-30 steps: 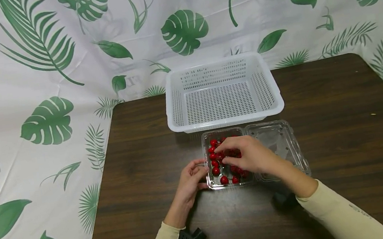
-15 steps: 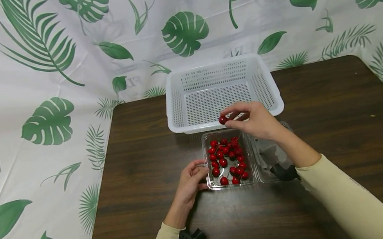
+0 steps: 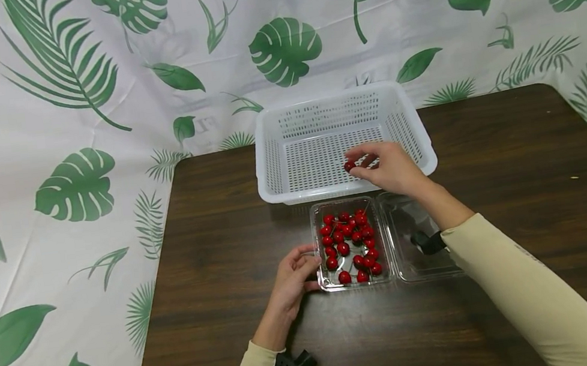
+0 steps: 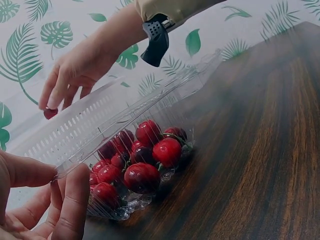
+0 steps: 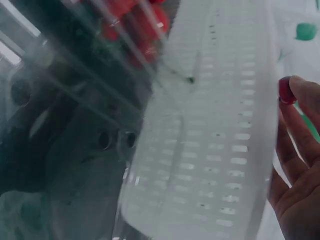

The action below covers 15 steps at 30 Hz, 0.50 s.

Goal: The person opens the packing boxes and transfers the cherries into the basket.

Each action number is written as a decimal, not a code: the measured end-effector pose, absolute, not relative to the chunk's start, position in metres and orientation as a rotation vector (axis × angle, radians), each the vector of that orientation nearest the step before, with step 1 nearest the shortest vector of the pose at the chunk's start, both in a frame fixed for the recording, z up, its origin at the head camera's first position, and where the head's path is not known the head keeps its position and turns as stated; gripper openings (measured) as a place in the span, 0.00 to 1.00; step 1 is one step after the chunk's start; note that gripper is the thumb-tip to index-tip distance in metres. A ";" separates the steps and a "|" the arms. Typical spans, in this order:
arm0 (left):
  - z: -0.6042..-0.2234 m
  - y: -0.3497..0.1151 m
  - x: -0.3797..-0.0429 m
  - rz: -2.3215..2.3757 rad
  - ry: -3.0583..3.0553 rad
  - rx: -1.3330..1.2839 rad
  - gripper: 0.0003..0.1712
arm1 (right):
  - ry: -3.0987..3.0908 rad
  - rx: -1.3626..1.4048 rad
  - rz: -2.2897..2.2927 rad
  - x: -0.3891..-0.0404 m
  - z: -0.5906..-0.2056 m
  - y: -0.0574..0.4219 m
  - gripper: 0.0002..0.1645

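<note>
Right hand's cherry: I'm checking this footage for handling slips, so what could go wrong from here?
The cherry is pinched near the fingertips of the right hand, so it might slip and drop into the white basket, perhaps bruising. The left hand pinches the rim of the clear box; a tug could set the cherries inside rolling.

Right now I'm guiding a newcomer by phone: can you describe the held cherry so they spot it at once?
On the dark table, find the white basket at the back. Over it, the right hand pinches a red cherry. It alone is held up; the other cherries lie in the clear container in front.
</note>
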<state>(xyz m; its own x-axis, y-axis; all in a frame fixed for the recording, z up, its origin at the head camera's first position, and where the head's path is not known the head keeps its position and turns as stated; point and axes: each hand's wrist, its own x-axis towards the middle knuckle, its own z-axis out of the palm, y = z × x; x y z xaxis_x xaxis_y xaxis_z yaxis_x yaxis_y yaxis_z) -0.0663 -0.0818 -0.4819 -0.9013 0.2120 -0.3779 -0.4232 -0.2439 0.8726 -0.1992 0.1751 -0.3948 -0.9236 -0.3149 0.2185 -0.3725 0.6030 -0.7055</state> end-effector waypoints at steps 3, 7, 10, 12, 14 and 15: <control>-0.482 -0.082 -0.066 2.183 1.625 -0.248 0.19 | -2.779 0.564 1.209 -0.200 -0.398 0.177 0.19; -0.482 -0.082 -0.066 2.180 1.634 -0.246 0.19 | -2.793 0.554 1.200 -0.200 -0.402 0.180 0.19; -0.481 -0.082 -0.066 2.180 1.634 -0.250 0.19 | -2.806 0.536 1.197 -0.200 -0.404 0.182 0.20; -0.482 -0.082 -0.066 2.180 1.635 -0.243 0.19 | -2.817 0.522 1.195 -0.200 -0.405 0.183 0.21; -0.484 -0.082 -0.066 2.182 1.634 -0.230 0.20 | -2.823 0.513 1.197 -0.200 -0.405 0.184 0.21; -0.485 -0.082 -0.066 2.183 1.633 -0.226 0.20 | -2.823 0.512 1.196 -0.200 -0.405 0.185 0.20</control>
